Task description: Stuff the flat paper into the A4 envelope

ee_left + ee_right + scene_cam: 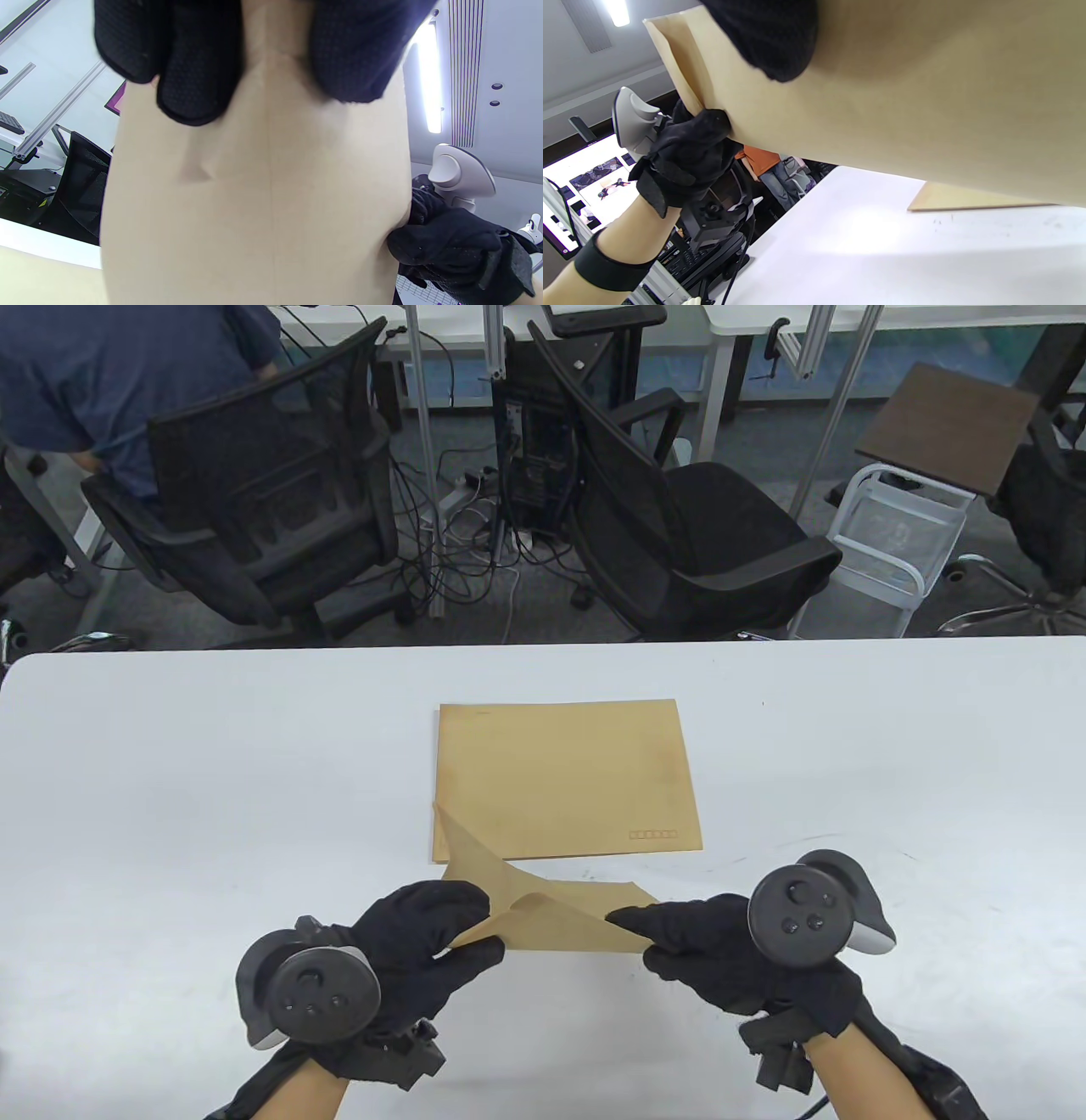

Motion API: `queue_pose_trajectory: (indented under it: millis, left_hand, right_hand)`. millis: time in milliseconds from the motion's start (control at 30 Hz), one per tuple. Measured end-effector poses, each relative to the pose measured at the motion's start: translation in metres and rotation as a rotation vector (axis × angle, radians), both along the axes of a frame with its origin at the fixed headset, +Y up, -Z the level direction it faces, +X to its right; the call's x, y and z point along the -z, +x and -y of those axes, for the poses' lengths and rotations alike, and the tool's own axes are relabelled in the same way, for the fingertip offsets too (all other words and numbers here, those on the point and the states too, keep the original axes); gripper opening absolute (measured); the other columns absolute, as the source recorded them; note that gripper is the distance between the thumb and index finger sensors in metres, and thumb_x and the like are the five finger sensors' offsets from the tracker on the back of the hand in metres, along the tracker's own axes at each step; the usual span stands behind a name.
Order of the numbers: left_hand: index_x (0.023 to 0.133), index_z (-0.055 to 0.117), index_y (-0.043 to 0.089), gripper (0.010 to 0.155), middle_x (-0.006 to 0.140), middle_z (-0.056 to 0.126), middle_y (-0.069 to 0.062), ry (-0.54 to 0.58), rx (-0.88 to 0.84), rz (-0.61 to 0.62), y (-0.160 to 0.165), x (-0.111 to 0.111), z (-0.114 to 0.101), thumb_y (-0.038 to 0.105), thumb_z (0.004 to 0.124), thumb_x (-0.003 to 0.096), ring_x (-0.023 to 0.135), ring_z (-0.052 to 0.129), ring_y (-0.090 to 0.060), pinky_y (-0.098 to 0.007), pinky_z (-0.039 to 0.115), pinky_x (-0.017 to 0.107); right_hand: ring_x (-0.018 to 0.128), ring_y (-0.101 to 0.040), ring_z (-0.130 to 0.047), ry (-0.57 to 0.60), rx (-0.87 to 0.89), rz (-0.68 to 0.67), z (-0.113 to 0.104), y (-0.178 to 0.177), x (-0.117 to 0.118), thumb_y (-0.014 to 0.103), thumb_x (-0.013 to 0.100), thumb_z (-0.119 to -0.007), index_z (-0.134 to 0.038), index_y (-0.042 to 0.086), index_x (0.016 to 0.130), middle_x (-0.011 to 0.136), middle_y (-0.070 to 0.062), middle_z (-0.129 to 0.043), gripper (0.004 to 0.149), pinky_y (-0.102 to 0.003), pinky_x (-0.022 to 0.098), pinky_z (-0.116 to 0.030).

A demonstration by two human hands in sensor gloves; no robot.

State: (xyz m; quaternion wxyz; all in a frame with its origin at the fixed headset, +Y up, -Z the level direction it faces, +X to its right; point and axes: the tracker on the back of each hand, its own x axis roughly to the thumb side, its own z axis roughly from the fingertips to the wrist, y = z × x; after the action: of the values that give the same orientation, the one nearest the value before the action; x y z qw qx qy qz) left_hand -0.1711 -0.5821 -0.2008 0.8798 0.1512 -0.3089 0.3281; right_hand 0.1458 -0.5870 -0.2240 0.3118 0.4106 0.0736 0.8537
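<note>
A brown envelope (pixel 564 780) with small printed boxes lies flat mid-table. Both hands hold a second brown envelope (pixel 551 912), bent and raised off the table near the front edge, one corner reaching over the flat one. My left hand (pixel 488 926) pinches its left end between thumb and fingers. My right hand (pixel 632 937) pinches its right end. In the left wrist view, gloved fingers (pixel 191 84) clamp the envelope (pixel 263 190), which shows a centre seam. The right wrist view shows a fingertip (pixel 772 38) on the same envelope (pixel 903 106).
The white table (pixel 212 780) spreads wide on both sides. Beyond its far edge stand two black office chairs (pixel 271 500), a computer tower with cables (pixel 530 449) and a white rack (pixel 891 543). A person in blue sits at the back left.
</note>
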Motion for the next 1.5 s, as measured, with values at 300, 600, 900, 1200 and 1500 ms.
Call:
queue_pose_trajectory:
  millis: [300, 600, 900, 1200, 1500]
  left_hand:
    - [0.114, 0.041, 0.022, 0.086, 0.115, 0.052, -0.020, -0.132, -0.037, -0.104, -0.029, 0.011, 0.042, 0.053, 0.080, 0.0438, 0.091, 0.080, -0.043, -0.056, 0.067, 0.067]
    - [0.116, 0.036, 0.022, 0.089, 0.117, 0.044, -0.024, -0.238, 0.166, -0.185, -0.034, 0.008, 0.109, 0.054, 0.079, 0.0445, 0.099, 0.065, -0.052, -0.063, 0.060, 0.070]
    - [0.115, 0.035, 0.021, 0.088, 0.116, 0.041, -0.026, -0.362, 0.252, -0.165, -0.036, 0.009, 0.131, 0.051, 0.079, 0.0445, 0.102, 0.056, -0.056, -0.065, 0.055, 0.071]
    - [0.115, 0.035, 0.022, 0.087, 0.117, 0.038, -0.026, -0.413, 0.299, -0.134, -0.033, 0.010, 0.138, 0.051, 0.078, 0.0451, 0.103, 0.053, -0.055, -0.066, 0.053, 0.072]
    - [0.115, 0.035, 0.023, 0.087, 0.117, 0.038, -0.026, -0.427, 0.320, -0.114, -0.029, 0.011, 0.142, 0.051, 0.078, 0.0452, 0.103, 0.053, -0.055, -0.066, 0.052, 0.072]
  right_hand:
    - [0.062, -0.050, -0.096, 0.333, -0.106, 0.229, -0.017, 0.017, 0.003, 0.014, 0.053, -0.074, -0.076, 0.007, 0.101, 0.084, -0.030, -0.088, 0.048, -0.063, 0.050, -0.069]
    - [0.065, -0.050, -0.093, 0.520, -0.161, 0.461, 0.009, 0.020, 0.042, 0.014, 0.053, -0.073, -0.073, 0.008, 0.101, 0.087, -0.029, -0.085, 0.048, -0.063, 0.052, -0.067]
    - [0.077, -0.051, -0.084, 0.631, -0.296, 0.505, 0.055, -0.025, 0.105, 0.015, 0.055, -0.068, -0.064, 0.013, 0.104, 0.096, -0.028, -0.074, 0.049, -0.064, 0.059, -0.060]
    - [0.081, -0.050, -0.081, 0.544, -0.513, 0.462, 0.123, -0.078, 0.157, 0.015, 0.056, -0.067, -0.061, 0.015, 0.105, 0.099, -0.028, -0.069, 0.049, -0.064, 0.060, -0.059]
    - [0.088, -0.052, -0.074, 0.250, -0.657, 0.410, 0.177, -0.084, 0.161, 0.016, 0.055, -0.069, -0.061, 0.015, 0.105, 0.104, -0.025, -0.065, 0.051, -0.067, 0.060, -0.057]
